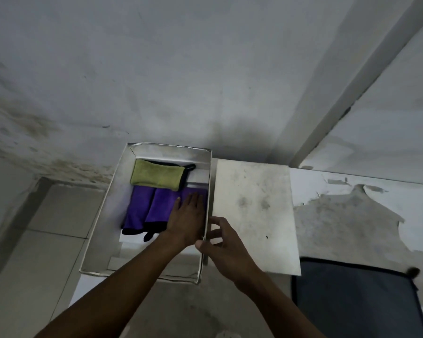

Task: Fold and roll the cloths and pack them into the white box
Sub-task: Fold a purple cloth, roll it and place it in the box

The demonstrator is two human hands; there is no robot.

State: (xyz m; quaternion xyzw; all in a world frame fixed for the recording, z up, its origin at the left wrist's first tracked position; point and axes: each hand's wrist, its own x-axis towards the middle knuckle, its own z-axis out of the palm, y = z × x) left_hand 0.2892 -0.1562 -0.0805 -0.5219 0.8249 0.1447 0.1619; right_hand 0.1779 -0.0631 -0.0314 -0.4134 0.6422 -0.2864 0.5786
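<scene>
Peeling white table, stained wall, white box.

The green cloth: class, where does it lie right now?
In the head view the green cloth lies folded inside the white box, at its far end, just beyond the purple cloth that the left hand presses flat.

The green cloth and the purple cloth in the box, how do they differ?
The green cloth lies crosswise at the far end of the white box; the purple cloth lies lengthwise nearer the person. The green cloth is untouched, while the left hand presses flat on the purple cloth. The purple cloth covers more of the floor. Both are folded, with black edging.
</scene>
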